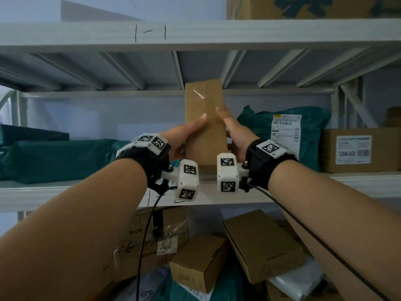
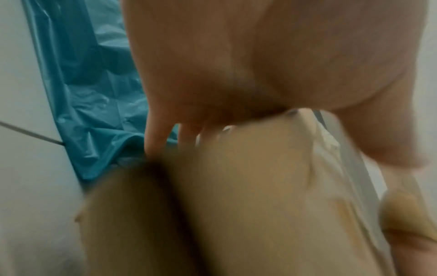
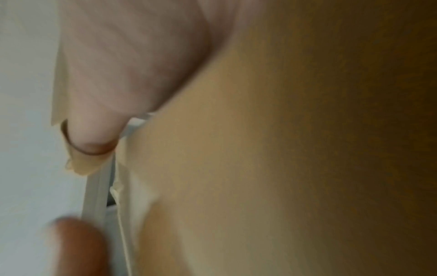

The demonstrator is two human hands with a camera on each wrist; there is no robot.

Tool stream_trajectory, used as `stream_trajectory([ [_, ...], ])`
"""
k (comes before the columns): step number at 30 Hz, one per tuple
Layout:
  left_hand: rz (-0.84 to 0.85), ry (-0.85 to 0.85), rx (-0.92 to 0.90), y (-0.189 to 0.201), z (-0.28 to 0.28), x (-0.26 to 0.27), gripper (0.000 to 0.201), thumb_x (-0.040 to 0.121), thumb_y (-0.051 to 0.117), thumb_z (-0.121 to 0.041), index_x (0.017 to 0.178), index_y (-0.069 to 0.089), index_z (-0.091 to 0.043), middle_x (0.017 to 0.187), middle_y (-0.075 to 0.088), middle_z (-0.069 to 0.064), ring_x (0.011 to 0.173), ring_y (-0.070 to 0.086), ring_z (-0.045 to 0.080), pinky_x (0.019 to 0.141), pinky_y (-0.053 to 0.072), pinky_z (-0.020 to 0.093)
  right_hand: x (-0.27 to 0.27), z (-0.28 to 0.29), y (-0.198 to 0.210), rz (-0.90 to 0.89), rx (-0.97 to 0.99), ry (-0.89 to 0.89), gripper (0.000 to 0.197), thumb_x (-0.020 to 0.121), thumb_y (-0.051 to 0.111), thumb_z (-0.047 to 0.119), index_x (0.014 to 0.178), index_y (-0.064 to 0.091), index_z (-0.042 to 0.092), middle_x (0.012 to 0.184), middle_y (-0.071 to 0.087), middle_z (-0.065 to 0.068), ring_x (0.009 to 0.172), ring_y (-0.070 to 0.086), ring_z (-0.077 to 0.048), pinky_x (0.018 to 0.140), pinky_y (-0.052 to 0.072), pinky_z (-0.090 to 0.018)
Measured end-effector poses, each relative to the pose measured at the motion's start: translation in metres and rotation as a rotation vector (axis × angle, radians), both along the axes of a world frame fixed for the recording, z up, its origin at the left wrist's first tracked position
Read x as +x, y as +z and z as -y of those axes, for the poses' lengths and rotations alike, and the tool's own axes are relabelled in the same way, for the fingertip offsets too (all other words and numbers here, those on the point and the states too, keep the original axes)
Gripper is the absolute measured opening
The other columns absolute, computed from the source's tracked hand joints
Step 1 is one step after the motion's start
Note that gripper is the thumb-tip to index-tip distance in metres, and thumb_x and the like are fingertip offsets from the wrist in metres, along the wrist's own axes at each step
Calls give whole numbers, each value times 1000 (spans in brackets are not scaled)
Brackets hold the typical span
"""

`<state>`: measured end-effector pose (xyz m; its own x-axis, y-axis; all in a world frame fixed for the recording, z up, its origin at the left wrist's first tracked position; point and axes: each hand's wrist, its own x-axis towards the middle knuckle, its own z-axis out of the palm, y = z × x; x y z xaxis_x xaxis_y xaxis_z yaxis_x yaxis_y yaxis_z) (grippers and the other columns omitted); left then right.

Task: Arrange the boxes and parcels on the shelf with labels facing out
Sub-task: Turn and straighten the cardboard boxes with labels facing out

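A tall brown cardboard box (image 1: 204, 118) stands upright on the middle shelf (image 1: 65, 192), its plain taped face toward me with no label showing. My left hand (image 1: 186, 133) grips its left side with the thumb across the front. My right hand (image 1: 232, 129) grips its right edge, thumb on the front. In the left wrist view the box (image 2: 248, 196) fills the lower frame under my palm, with a teal bag (image 2: 94, 93) behind. In the right wrist view the box (image 3: 260, 149) is blurred, close against my thumb (image 3: 94, 136).
Teal parcels (image 1: 56, 157) lie on the shelf at left. At right a teal bag with a white label (image 1: 286, 129) leans beside a brown box with a label (image 1: 353, 149). Several loose boxes (image 1: 260, 244) and bags are piled under the shelf. The upper shelf beam (image 1: 195, 33) runs overhead.
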<state>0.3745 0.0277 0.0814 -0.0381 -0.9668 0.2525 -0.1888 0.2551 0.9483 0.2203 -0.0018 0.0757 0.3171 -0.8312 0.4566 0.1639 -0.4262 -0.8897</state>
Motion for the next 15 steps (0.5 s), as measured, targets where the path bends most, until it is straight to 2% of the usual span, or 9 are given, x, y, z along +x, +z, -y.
stream_trajectory([
  [2, -50, 21, -5, -4, 0, 3, 62, 80, 64, -50, 127, 52, -12, 113, 66, 8, 103, 63, 26, 84, 53, 42, -4, 0, -6, -52, -38, -12, 66, 87, 55, 52, 145, 26, 43, 124, 59, 1, 102, 62, -18, 92, 52, -45],
  [4, -80, 68, -38, -9, 2, 9, 50, 86, 59, -45, 122, 55, -11, 111, 65, 10, 99, 63, 27, 80, 54, 40, -7, 2, -12, -32, -25, -23, 83, 79, 68, 45, 147, 20, 44, 134, 53, -3, 111, 60, -23, 100, 47, -48],
  [7, -26, 192, -168, -12, 9, 15, 62, 81, 56, -53, 129, 53, -14, 127, 61, 13, 112, 59, 31, 99, 47, 49, -9, 5, -21, -3, 0, -84, 97, 77, 75, 20, 150, 14, 35, 143, 47, -6, 124, 52, -28, 105, 43, -50],
  [8, 18, 250, -215, -13, 11, 16, 61, 81, 53, -54, 130, 53, -16, 127, 60, 12, 114, 58, 31, 103, 44, 49, -9, 6, -23, -2, -7, -106, 100, 76, 76, 13, 151, 12, 32, 143, 48, -7, 126, 51, -28, 106, 41, -50],
  [10, 88, 322, -238, -13, 11, 13, 62, 84, 47, -59, 131, 51, -19, 128, 59, 11, 115, 57, 31, 105, 42, 49, -9, 8, -28, -20, -17, -139, 104, 76, 75, 6, 151, 7, 29, 142, 48, -5, 129, 47, -25, 105, 41, -46],
  [12, 187, 308, -173, -12, 5, 7, 92, 65, 44, -82, 134, 46, -22, 130, 58, 8, 114, 58, 31, 104, 42, 49, -9, 11, -30, -68, -23, -163, 111, 74, 76, 4, 152, 0, 29, 145, 43, -1, 131, 42, -21, 99, 39, -39],
  [13, 271, 296, -154, -12, 2, 4, 103, 56, 46, -87, 136, 42, -23, 130, 58, 6, 113, 58, 30, 103, 43, 49, -9, 12, -31, -84, -27, -176, 114, 73, 77, 4, 152, -3, 28, 147, 40, -1, 132, 41, -20, 98, 38, -39],
  [15, 420, 330, -173, -13, -2, -2, 93, 63, 60, -74, 136, 37, -21, 127, 57, 2, 111, 59, 27, 100, 46, 47, -8, 15, -30, -103, -31, -206, 118, 73, 78, 8, 151, -8, 28, 150, 38, -2, 133, 42, -21, 98, 39, -38],
])
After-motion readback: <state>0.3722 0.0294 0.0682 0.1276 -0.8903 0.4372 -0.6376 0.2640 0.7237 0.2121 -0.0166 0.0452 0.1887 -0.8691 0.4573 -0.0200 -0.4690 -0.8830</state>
